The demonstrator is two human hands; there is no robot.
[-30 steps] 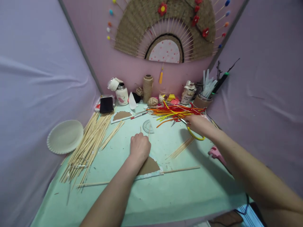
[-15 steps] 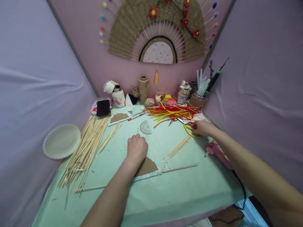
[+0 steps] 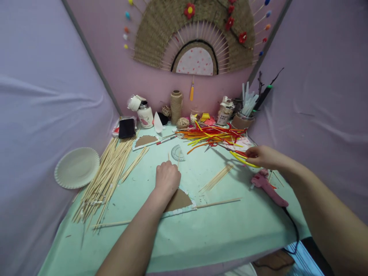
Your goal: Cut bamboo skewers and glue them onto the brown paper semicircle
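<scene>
My left hand (image 3: 167,178) is closed and rests at the top of a brown cardboard half-disc (image 3: 181,201) with a pale wrapped rim. Two thin bamboo sticks (image 3: 178,160) poke out beyond its knuckles; the hand hides their lower parts. In my right hand (image 3: 263,156) is a pair of scissors (image 3: 238,154) with yellow and red handles, lifted above the table with the blades pointing left. From the half-disc's right corner a bamboo stick (image 3: 220,203) runs outward, and another stick (image 3: 112,223) lies on its left side. A clear protractor (image 3: 178,153) lies just past my left hand.
A pink glue gun (image 3: 268,188) with a black cord lies below my right hand. Loose bamboo sticks (image 3: 107,172) are heaped at left beside a paper plate (image 3: 77,168). Red, orange and yellow pipe cleaners (image 3: 212,134) spread across the back, before a twine spool (image 3: 176,107) and jars.
My right hand has lifted the scissors off the table and drawn them right, away from the pipe cleaners. My left hand stays on the half-disc. The view has shifted slightly.
</scene>
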